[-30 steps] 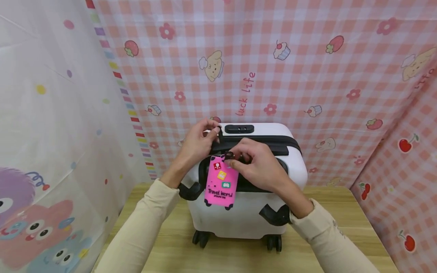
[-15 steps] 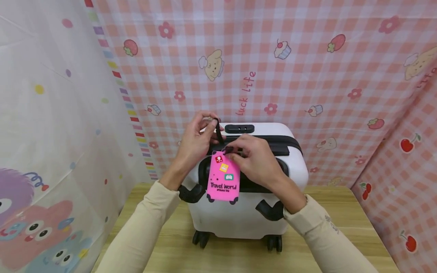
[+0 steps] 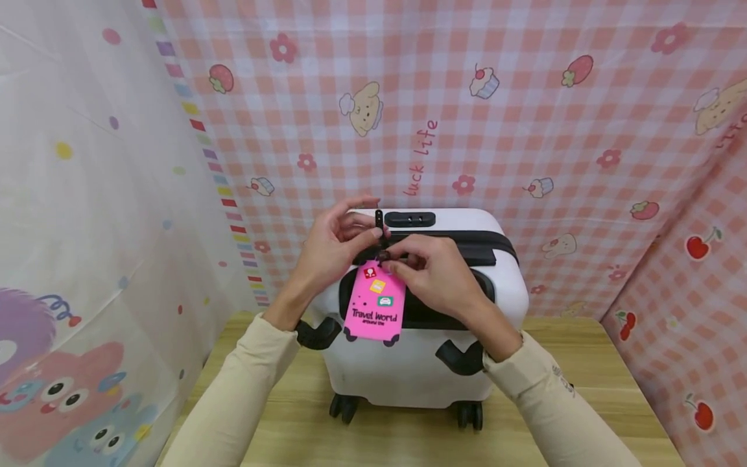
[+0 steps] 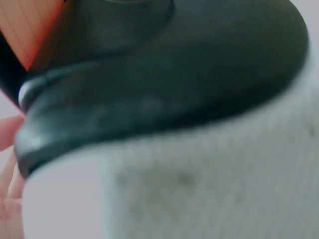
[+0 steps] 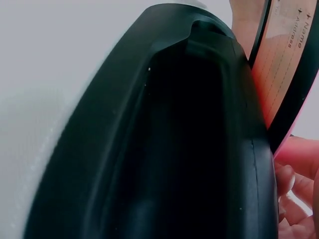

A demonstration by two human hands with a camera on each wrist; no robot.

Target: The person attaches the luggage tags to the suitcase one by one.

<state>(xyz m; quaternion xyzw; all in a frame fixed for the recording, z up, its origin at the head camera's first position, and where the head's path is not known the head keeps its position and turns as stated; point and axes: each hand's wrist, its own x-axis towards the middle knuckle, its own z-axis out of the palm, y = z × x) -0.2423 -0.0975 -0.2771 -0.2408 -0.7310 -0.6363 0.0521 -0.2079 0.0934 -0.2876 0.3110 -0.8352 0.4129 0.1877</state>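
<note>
A pink "Travel World" luggage tag [image 3: 376,305] hangs in front of the white suitcase's dark handle recess. My left hand [image 3: 329,250] pinches the black strap [image 3: 379,220] between thumb and fingers, its end pointing up. Close beside it, my right hand [image 3: 434,272] pinches the strap's lower part at the top of the tag. In the right wrist view, the tag's back shows a name and address card [image 5: 284,59] next to the black recess. The left wrist view shows mostly the suitcase's black part [image 4: 164,74] and white shell.
The white suitcase [image 3: 408,370] stands on a wooden table [image 3: 554,415], with a black lock [image 3: 410,219] on top and wheels toward me. Behind it hangs a pink checked cloth [image 3: 408,84]; a white patterned cloth [image 3: 117,194] is at the left.
The strap's upper part was bent over at my left fingers and now its end stands upright above the thumb. The tag has risen slightly since the earliest frame and now tilts, its bottom swung left.
</note>
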